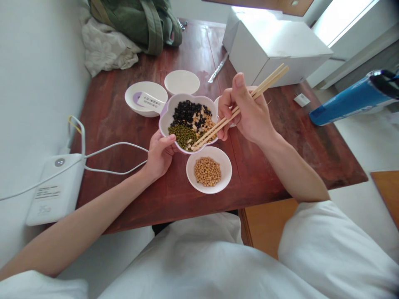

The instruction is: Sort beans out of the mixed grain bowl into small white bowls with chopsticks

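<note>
My left hand grips the near left rim of a scalloped white bowl with a lilac edge, its thumb over the rim. Inside lie black beans, green mung beans and yellow soybeans, with some pale pieces among them. Wooden chopsticks are held in my right hand. Their tips reach into the bowl at its near side; whether they pinch a bean is too small to tell. Just below, a round white bowl of soybeans stands on the table.
Two white bowls stand behind, one under a printed label. Another bowl is mostly hidden behind my right hand. A white box, blue bottle, green bag and corded power bank surround the wooden table.
</note>
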Motion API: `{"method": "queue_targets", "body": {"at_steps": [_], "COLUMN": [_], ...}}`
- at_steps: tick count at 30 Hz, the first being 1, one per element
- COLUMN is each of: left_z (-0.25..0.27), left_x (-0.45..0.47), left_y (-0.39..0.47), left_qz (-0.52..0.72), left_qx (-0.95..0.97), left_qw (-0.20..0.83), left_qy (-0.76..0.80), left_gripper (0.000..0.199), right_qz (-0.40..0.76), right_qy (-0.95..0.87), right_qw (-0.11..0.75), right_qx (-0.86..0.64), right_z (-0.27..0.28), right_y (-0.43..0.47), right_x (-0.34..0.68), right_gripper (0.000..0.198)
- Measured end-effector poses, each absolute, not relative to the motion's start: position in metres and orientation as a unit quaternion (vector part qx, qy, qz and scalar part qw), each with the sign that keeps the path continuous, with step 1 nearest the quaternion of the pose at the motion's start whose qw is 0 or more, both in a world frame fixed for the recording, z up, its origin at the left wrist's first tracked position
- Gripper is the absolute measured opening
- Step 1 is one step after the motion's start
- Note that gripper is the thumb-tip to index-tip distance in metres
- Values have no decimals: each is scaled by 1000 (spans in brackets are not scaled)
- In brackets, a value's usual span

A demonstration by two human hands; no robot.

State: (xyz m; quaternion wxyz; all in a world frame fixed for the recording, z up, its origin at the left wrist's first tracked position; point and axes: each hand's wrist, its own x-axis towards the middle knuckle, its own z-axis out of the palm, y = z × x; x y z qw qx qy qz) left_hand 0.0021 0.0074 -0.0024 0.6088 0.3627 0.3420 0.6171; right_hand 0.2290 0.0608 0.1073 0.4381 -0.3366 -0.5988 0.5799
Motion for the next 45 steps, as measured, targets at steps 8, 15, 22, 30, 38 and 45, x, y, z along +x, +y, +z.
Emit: {"method": "queue_targets", "body": {"at_steps": [8,15,22,30,38,45], "left_z": [-1,-3,-4,-2,4,0], "left_x": [2,1,1,-2,2,3], "left_y": [7,8,10,8,6,7], "left_qz": [611,610,612,615,619,639], "left_qx": [356,365,364,336,327,345], "left_qw": [615,615,623,608,598,566], "left_qy": [349,342,323,372,390,390], "left_gripper": [33,32,32,25,31,37], "right_qz": [586,575,508,326,329,354], "right_qy": [-579,-569,-575,-561,-571,-605], "right_qw": [470,495,537,634,618,538], "right_qx": [-317,-317,-351,-420,-429,-468], "right_z": [118,120,134,130,117,108], "right_y": [67,85,113,152,147,151], "right_x": [237,248,283,318,303,307], "right_gripper": [76,79,70,67,91,91]}}
